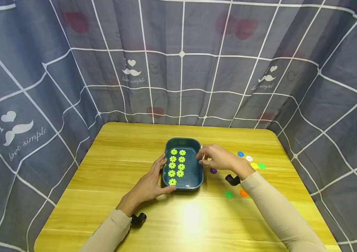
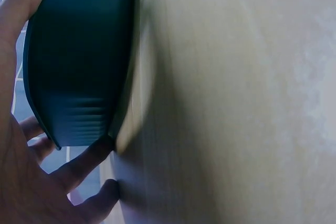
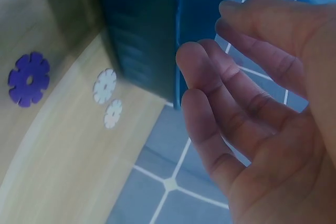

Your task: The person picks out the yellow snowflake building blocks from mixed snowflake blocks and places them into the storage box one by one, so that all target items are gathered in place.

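A dark teal tray [image 1: 192, 180] sits on the table, with several yellow-green notched flower discs [image 1: 181, 159] laid in two columns on its left half. My left hand [image 1: 148, 183] spans the tray's near left corner, the thumb touching the near rim. Its extended fingers [image 2: 84, 166] lie along the left wall. Over the right rim is my right hand [image 1: 217, 156], its fingers [image 3: 202, 121] loosely bent. No disc shows between them. Just right of the tray lie a purple disc [image 3: 29, 80] and two white discs [image 3: 105, 86], which the right hand partly covers in the head view.
Right of the right hand lie blue [image 1: 240, 154], white [image 1: 249, 158], yellow [image 1: 254, 165] and green [image 1: 261, 166] discs. Nearer are another green disc [image 1: 228, 194] and an orange one [image 1: 243, 193]. A grey checked curtain [image 1: 165, 70] surrounds the wooden table [image 1: 102, 175].
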A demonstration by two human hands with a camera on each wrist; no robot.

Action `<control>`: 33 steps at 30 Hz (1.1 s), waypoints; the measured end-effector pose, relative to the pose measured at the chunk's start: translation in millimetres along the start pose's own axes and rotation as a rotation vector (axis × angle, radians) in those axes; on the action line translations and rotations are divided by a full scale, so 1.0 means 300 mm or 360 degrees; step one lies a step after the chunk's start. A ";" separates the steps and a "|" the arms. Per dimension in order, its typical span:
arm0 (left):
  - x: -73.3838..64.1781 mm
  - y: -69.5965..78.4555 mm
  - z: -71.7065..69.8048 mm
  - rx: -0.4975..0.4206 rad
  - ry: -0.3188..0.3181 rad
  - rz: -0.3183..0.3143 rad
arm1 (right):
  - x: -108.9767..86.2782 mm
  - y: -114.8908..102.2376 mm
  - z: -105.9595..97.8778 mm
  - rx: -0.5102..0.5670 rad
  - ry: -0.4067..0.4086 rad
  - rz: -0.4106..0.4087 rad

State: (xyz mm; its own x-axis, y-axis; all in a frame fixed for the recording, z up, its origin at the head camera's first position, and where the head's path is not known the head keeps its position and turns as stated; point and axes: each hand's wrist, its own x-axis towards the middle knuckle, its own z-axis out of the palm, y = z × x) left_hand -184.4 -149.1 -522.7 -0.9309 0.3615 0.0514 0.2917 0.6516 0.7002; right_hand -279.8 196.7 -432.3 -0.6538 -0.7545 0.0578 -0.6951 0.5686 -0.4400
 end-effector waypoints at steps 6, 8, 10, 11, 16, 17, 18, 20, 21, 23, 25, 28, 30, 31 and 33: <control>0.001 0.001 -0.001 0.0026 0.0007 0.0004 | -0.020 0.022 -0.008 -0.0022 0.0037 0.0024; 0.001 0.003 -0.003 0.0032 0.0010 0.0005 | -0.028 0.035 -0.009 -0.0030 0.0057 0.0031; 0.001 0.003 -0.003 0.0032 0.0015 0.0014 | -0.038 0.046 -0.009 -0.0036 0.0078 0.0037; 0.001 0.003 -0.003 0.0033 0.0015 0.0016 | -0.044 0.051 -0.009 -0.0042 0.0090 0.0043; -0.001 0.003 -0.003 0.0024 0.0008 0.0011 | -0.073 0.070 -0.015 -0.0029 0.0137 0.0069; -0.002 0.003 -0.002 0.0023 0.0008 0.0008 | -0.078 0.074 -0.015 -0.0025 0.0140 0.0072; -0.002 0.003 -0.002 0.0024 0.0007 0.0004 | -0.083 0.078 -0.016 -0.0023 0.0146 0.0074; -0.002 0.003 -0.002 0.0023 0.0005 0.0000 | -0.095 0.087 -0.017 -0.0015 0.0146 0.0088; -0.002 0.003 -0.002 0.0023 0.0003 -0.0002 | -0.101 0.092 -0.017 -0.0003 0.0145 0.0097; -0.001 0.002 -0.002 0.0024 0.0000 -0.0004 | -0.112 0.102 -0.018 0.0025 0.0142 0.0126; -0.002 0.002 -0.003 0.0020 -0.0004 -0.0007 | -0.125 0.112 -0.020 0.0059 0.0140 0.0163; -0.002 0.003 -0.003 0.0018 -0.0004 -0.0014 | -0.142 0.129 -0.020 0.0096 0.0146 0.0211; -0.003 0.004 -0.004 0.0014 -0.0004 -0.0020 | -0.156 0.140 -0.021 0.0117 0.0156 0.0232; -0.003 0.004 -0.004 0.0014 -0.0005 -0.0024 | -0.162 0.146 -0.021 0.0122 0.0164 0.0244; -0.004 0.004 -0.005 0.0014 -0.0005 -0.0029 | -0.174 0.158 -0.019 0.0125 0.0181 0.0269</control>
State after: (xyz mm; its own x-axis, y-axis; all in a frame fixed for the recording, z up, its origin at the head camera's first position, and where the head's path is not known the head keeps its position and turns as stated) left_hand -183.3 -149.8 -521.0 -0.9354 0.3517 0.0364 0.2766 0.6639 0.6948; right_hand -280.4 264.9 -451.1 -0.7918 -0.6061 0.0757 -0.5499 0.6532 -0.5205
